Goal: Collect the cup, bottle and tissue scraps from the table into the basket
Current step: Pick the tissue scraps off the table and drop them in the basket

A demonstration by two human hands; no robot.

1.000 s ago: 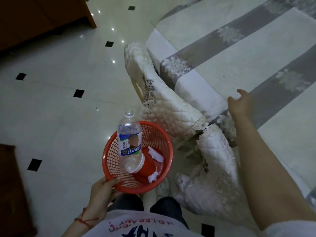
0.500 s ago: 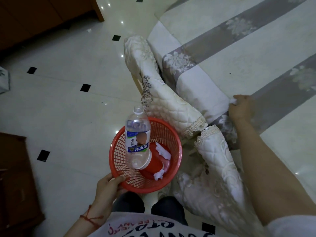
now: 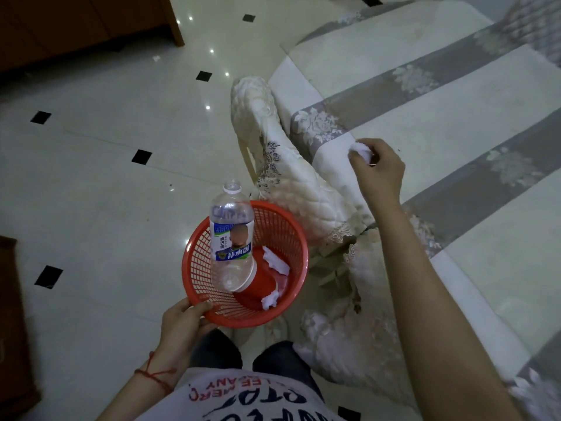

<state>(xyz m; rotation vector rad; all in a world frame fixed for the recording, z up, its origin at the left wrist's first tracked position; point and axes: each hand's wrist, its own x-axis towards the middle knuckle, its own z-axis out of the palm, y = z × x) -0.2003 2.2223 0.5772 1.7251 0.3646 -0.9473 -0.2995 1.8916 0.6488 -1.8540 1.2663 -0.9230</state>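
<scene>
My left hand (image 3: 185,322) grips the near rim of a red mesh basket (image 3: 282,235), held out above the floor. Inside it a clear plastic bottle (image 3: 232,232) with a blue label leans against the left wall, neck up and uncapped. A red cup (image 3: 258,285) lies under the bottle, with white tissue scraps (image 3: 274,262) beside it. My right hand (image 3: 379,170) is closed on a small white tissue scrap (image 3: 361,150), held just past the table's left edge, up and to the right of the basket.
The table (image 3: 440,123) wears a cream cloth with grey floral stripes. Two chairs with white quilted covers (image 3: 291,177) stand between table and basket. Glossy white floor tiles (image 3: 106,177) lie to the left, with brown wooden furniture (image 3: 76,22) at top left.
My right hand closed on a tissue scrap at the table edge and has drawn it left, off the table. The basket stays in my left hand; the camera shifted.
</scene>
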